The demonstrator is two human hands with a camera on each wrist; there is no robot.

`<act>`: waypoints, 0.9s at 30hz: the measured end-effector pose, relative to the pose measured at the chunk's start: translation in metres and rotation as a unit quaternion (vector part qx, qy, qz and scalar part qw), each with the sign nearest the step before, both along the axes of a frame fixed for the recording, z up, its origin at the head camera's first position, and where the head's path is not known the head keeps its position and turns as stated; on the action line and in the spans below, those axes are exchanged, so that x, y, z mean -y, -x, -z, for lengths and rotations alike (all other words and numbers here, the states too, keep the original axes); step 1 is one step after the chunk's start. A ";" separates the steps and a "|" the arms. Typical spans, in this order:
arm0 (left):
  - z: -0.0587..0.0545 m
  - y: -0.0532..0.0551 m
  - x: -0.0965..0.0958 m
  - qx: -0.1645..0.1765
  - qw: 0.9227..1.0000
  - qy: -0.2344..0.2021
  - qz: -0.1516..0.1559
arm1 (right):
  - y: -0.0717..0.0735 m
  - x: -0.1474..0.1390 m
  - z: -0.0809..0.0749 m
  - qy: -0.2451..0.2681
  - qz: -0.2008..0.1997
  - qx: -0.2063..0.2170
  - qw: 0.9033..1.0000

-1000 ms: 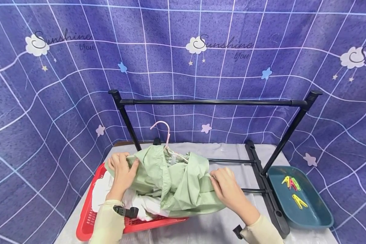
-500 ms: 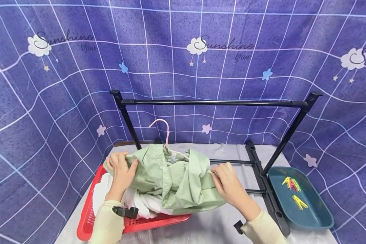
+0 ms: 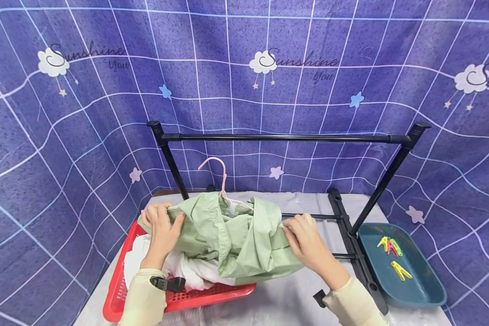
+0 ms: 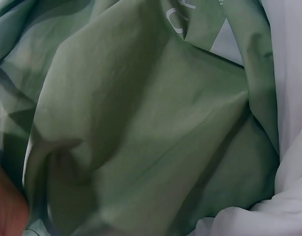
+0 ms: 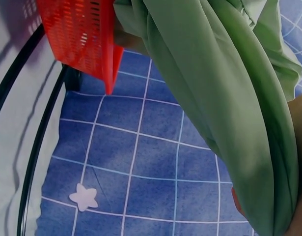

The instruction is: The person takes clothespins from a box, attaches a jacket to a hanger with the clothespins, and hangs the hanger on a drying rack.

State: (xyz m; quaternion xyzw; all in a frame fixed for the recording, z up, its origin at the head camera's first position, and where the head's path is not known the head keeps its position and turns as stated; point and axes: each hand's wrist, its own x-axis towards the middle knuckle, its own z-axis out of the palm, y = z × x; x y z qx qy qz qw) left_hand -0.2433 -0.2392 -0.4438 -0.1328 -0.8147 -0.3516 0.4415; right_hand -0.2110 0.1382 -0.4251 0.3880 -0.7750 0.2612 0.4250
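Note:
A thin light green jacket [image 3: 244, 244] is held up in front of me, its front edges folded and loose. Its neck opening shows a pink hanger [image 3: 224, 179] inside, with the hook sticking up above the collar. My left hand [image 3: 160, 231] pinches the cloth at the left shoulder between thumb and fingers. On the opposite shoulder, my right hand [image 3: 307, 242] grips the cloth the same way. Green fabric [image 4: 141, 118] with some white print fills the left wrist view. In the right wrist view the fabric [image 5: 224, 98] hangs in long folds. Most of the hanger is hidden.
A red basket [image 3: 212, 296] with white clothes [image 3: 191, 271] is below left, partly under the jacket. Behind stands a black rack [image 3: 285, 137] with a high bar. At right, a dark teal tray [image 3: 424, 290] holds several coloured clothes pegs [image 3: 400, 270].
The jacket and the hanger hook have risen slightly. My right hand has shifted a little up and to the right. Both hands keep their hold on the shoulders.

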 end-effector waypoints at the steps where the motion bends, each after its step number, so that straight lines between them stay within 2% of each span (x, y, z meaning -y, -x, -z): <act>1: 0.000 0.000 0.000 0.000 1.000 0.000 0.000 | 0.000 0.000 0.000 0.000 0.000 0.003 1.000; 18: -0.002 -0.002 0.000 -0.015 1.000 -0.002 0.001 | 0.007 -0.002 -0.006 0.008 -0.007 -0.025 1.000; 27: -0.003 -0.003 0.000 -0.023 1.000 -0.007 0.002 | 0.009 -0.001 -0.010 0.006 0.007 -0.042 0.999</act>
